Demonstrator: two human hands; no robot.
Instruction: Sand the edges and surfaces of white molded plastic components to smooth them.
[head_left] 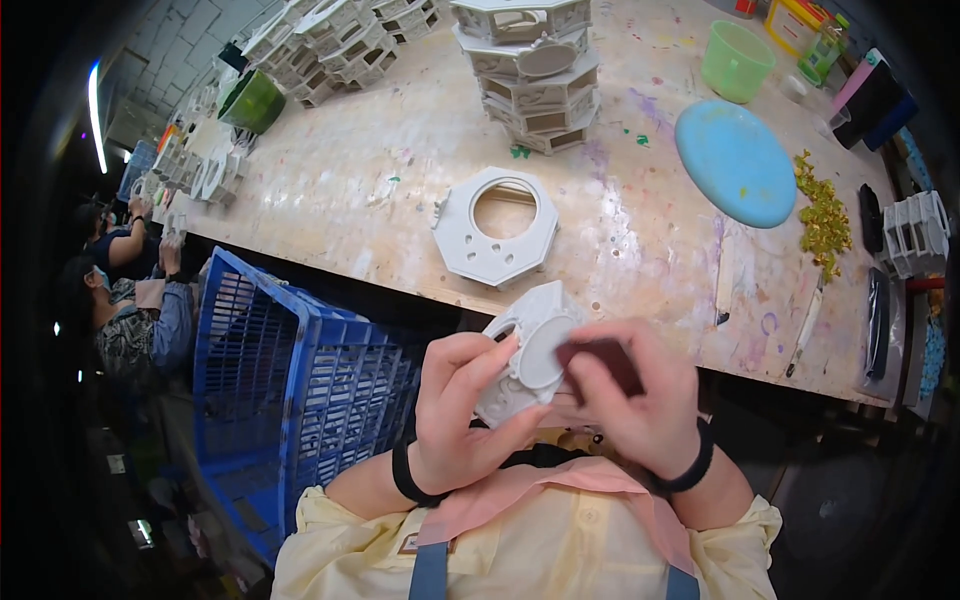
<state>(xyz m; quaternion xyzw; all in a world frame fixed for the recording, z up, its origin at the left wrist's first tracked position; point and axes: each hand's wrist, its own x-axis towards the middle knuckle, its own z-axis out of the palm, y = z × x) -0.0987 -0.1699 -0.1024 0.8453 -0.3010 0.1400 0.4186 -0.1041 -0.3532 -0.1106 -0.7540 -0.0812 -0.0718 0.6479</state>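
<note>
In front of my chest, my left hand (pixel 450 410) grips a whitish, unpainted moulded piece (pixel 545 350) with an oval panel and raised ornament, holding it tilted. My right hand (pixel 645 405) pinches a dark reddish-brown sheet (pixel 615 362) that looks like sandpaper, right beside the oval's edge; whether it touches is blurred. Just beyond, an octagonal whitish piece (pixel 490 262) with a round opening and small holes lies flat on the table. Behind it rises a stack of similar pieces (pixel 540 95).
Blue plastic crates (pixel 340 370) stand at the table's left edge. More stacked pieces (pixel 330 45) and a green container (pixel 252 102) are far left. A blue disc (pixel 737 163), a green tub (pixel 737 62), gold trim (pixel 825 215) and knives (pixel 724 275) lie right. Co-workers (pixel 135 310) sit left.
</note>
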